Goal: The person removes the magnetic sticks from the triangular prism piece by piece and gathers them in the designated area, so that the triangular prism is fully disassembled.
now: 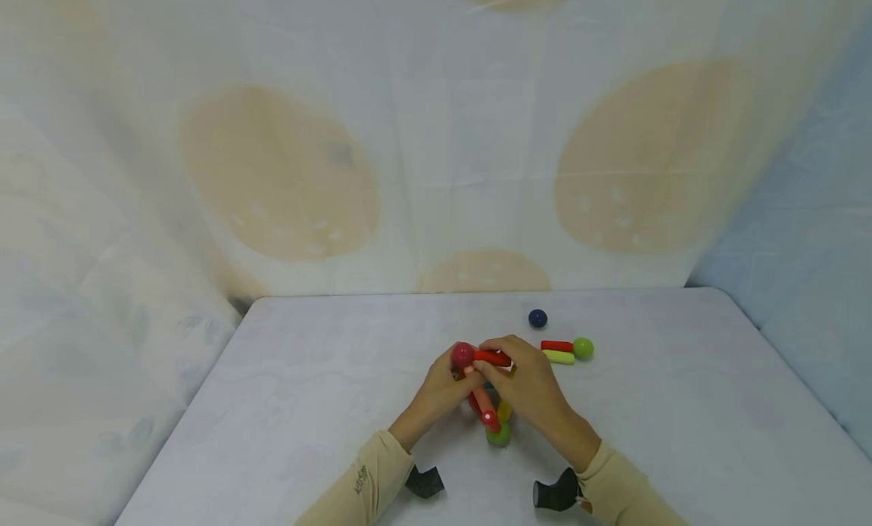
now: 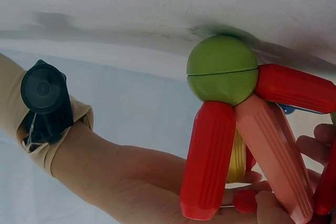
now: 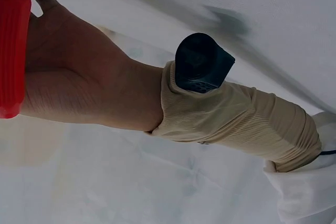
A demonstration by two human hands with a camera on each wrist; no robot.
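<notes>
Both hands meet over a small frame of magnetic sticks and balls on the white table (image 1: 306, 390). My right hand (image 1: 496, 368) pinches a red stick (image 1: 492, 357) that joins a dark red ball (image 1: 462, 353) at the top. My left hand (image 1: 458, 381) grips the frame from the left, at its sticks. A pink stick (image 1: 482, 397) slopes down to a green ball (image 1: 498, 435) with a yellow piece (image 1: 504, 411) beside it. The left wrist view shows the green ball (image 2: 222, 70) joining a red stick (image 2: 208, 161) and a pink stick (image 2: 275, 156).
Loose pieces lie just right of the hands: a dark blue ball (image 1: 537, 319), a red stick (image 1: 556, 346), a yellow-green stick (image 1: 559, 356) and a green ball (image 1: 583, 349). A spotted cloth (image 1: 436, 170) hangs close behind the table and at both sides.
</notes>
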